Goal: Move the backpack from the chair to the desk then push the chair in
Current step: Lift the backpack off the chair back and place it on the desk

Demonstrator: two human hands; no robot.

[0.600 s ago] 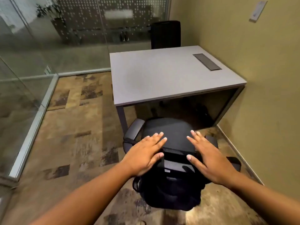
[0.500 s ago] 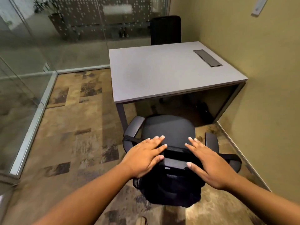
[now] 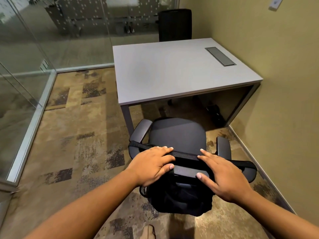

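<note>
Now both spread hands, left hand and right hand, press the black chair backrest top.

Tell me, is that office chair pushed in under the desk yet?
Not yet. The office chair stands out on the carpet, its seat clear of the desk edge, both hands resting on its backrest top.

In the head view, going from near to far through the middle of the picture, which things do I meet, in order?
Black backpack → chair backrest top under both hands → chair seat → grey desk → second black chair.
</note>
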